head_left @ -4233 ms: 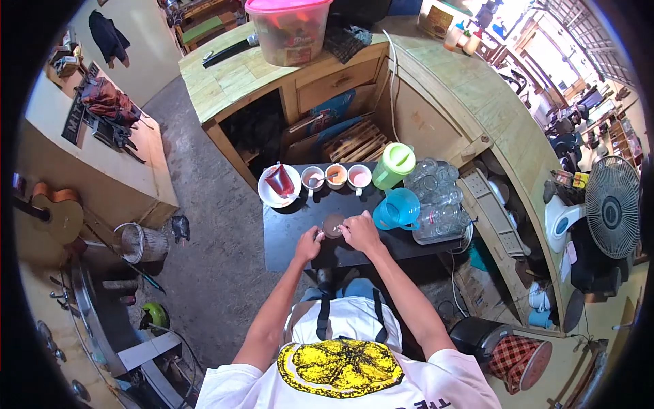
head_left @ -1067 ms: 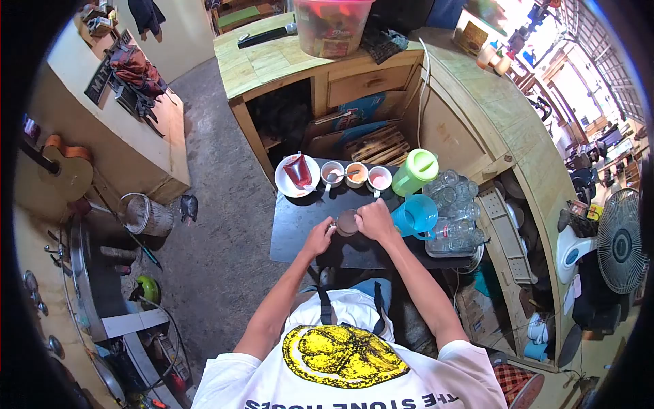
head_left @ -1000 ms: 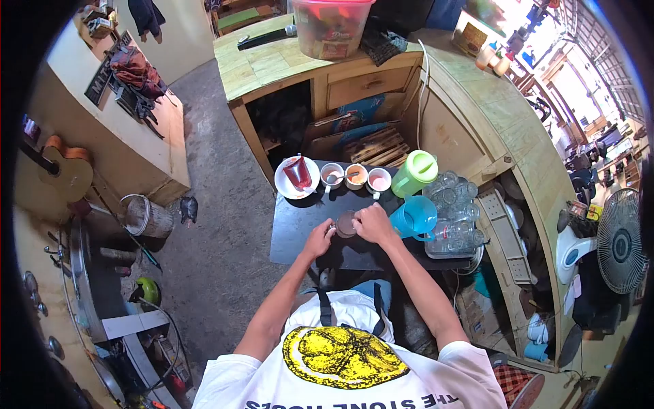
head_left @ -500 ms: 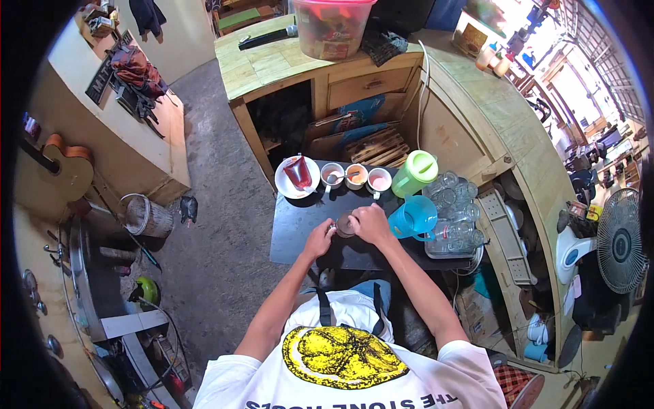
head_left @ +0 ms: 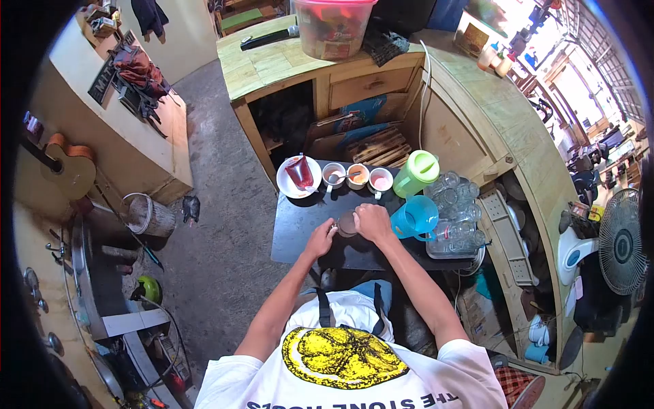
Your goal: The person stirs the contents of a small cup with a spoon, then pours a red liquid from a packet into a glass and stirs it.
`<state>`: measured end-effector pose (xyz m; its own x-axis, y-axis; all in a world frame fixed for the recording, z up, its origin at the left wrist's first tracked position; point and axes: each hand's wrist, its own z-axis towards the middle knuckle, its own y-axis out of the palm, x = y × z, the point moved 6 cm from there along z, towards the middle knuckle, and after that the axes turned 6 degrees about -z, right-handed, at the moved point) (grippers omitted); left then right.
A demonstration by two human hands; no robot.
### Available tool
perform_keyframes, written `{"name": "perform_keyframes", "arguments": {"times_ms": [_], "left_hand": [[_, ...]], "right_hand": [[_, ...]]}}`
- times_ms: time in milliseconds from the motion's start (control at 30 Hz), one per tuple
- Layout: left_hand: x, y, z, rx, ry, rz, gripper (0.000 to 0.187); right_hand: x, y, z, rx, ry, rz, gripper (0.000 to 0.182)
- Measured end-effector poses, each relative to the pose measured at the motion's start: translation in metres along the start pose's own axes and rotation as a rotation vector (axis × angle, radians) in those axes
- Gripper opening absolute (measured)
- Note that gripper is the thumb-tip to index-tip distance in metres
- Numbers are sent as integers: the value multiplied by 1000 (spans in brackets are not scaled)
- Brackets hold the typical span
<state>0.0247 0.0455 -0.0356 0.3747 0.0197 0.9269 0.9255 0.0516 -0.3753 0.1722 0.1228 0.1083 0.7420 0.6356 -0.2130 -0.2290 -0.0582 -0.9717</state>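
Note:
Between my hands, near the front of the dark table (head_left: 293, 235), is a clear glass mug (head_left: 347, 223), seen from above. My left hand (head_left: 321, 238) is closed at the mug's left side, where its handle appears to be. My right hand (head_left: 373, 222) wraps the right side, its fingers pressed to the glass. Beyond them stand three white cups: a left cup (head_left: 333, 175) with a pale content, a middle cup (head_left: 356, 176) with a spoon and orange content, and a right cup (head_left: 381, 180) with pink content. A white plate (head_left: 281, 180) carries a bag of red liquid (head_left: 300, 174).
Right of my right hand are a blue pitcher (head_left: 414, 217) and a green lidded pitcher (head_left: 416, 173). Several glass mugs (head_left: 455, 215) crowd a tray at the table's right edge. A wooden counter (head_left: 272, 71) curves around behind, and a fan (head_left: 620, 232) stands at far right.
My right hand has shifted slightly right across the mug, so more of the glass's top shows. My left hand stays at the handle side.

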Motion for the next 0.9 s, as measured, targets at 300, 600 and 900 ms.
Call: {"name": "perform_keyframes", "arguments": {"times_ms": [300,600,900], "left_hand": [[19,-5,-1,-81,-145,29,25],[25,-9,-7,-144,-180,21,33],[20,-11,-5,68,91,59,30]], "right_hand": [[2,-6,2,39,34,52,22],[6,-5,-5,-83,49,89,21],[4,-4,-10,-59,-9,112,21]]}}
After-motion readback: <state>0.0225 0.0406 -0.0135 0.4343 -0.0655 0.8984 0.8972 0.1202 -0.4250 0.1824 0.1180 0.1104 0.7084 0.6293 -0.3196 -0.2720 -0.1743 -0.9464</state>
